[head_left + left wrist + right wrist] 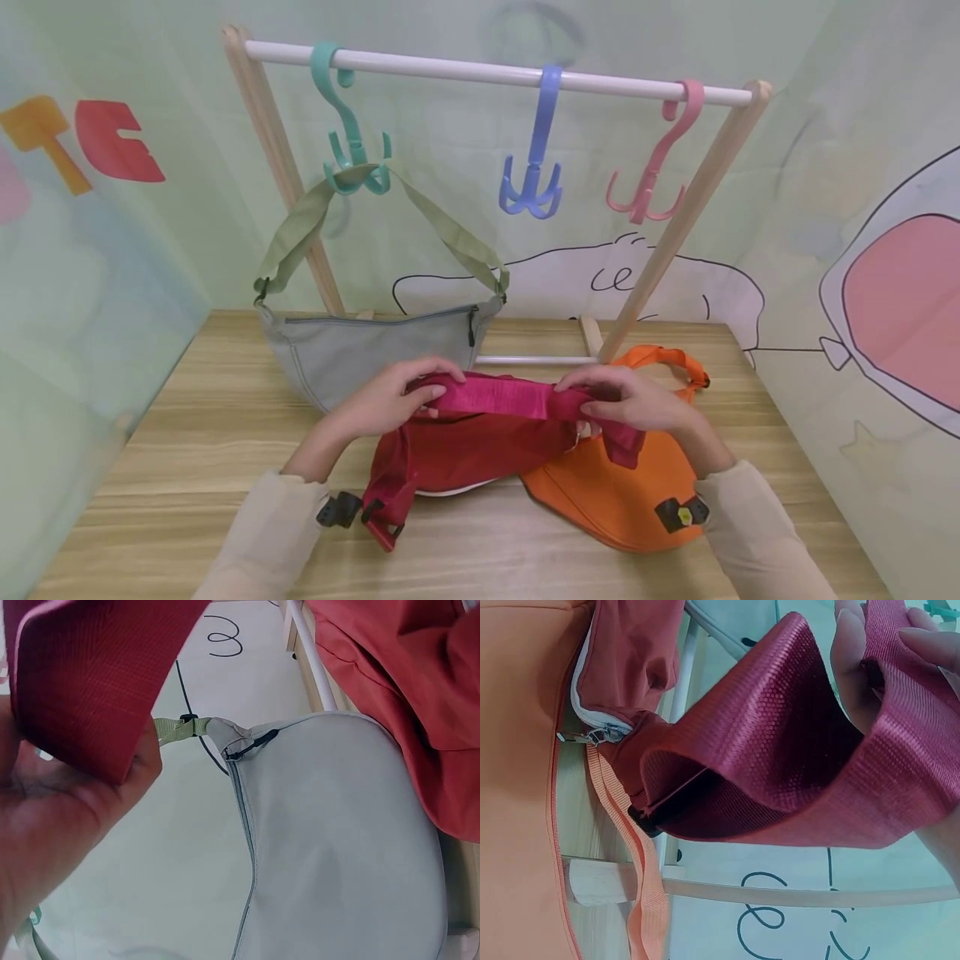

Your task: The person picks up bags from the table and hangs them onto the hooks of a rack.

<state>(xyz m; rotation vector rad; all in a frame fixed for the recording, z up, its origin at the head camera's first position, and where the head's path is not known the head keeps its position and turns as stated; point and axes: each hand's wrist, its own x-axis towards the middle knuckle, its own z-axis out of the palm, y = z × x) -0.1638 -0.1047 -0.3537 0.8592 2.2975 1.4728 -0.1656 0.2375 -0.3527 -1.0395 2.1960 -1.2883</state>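
Both hands hold the wide magenta strap (498,397) of a red bag (480,454), stretched level between them in the head view. My left hand (401,395) pinches its left part between thumb and fingers; my right hand (630,398) grips the right part. The red bag's body hangs just below the strap, and a loose strap end with a buckle (386,533) droops at its left. In the right wrist view the strap (780,727) loops down from the right hand (855,667) to the bag's zipped end. The left wrist view shows the left hand (67,817) under the folded strap.
A grey bag (375,350) hangs by its green strap from a teal hook (352,150) on the rack's white bar (450,65). Blue (532,167) and pink (652,167) hooks hang farther right. An orange bag (630,492) lies on the wooden table (187,467).
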